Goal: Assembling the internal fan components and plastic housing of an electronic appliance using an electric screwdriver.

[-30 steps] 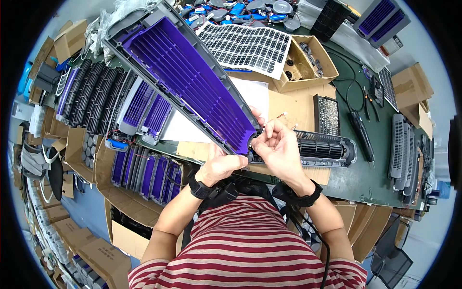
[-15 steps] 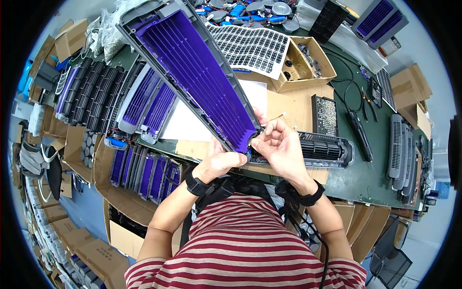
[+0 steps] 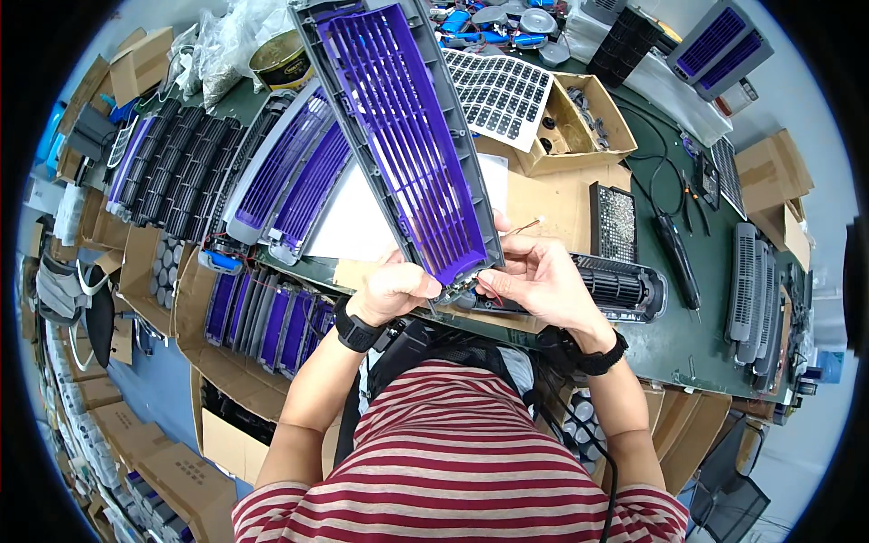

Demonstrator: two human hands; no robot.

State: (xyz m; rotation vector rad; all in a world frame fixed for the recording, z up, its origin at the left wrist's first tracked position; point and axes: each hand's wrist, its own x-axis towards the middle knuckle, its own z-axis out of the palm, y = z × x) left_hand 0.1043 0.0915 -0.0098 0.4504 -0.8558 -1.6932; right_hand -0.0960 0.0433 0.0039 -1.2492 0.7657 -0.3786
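The left hand (image 3: 396,288) grips and the right hand (image 3: 539,276) pinches the lower end of a long grey plastic casing (image 3: 459,136) held over the dark-green table (image 3: 697,339). Its purple slatted lining (image 3: 412,145) looks seated; a thin wire's (image 3: 523,226) white plug (image 3: 540,220) appears unconnected.

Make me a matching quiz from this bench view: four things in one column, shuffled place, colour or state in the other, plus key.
Things:
1. Purple-lined grey housing
2. Black corded tool
3. Patterned sheet
4. Shallow black tray

Place, colour or state:
A. White with rows of black squares
B. Filled with many small pieces
C. Lying on the green tabletop
D. Lower end held in the left hand

Pairs: 1-D, 2-C, 3-A, 4-B
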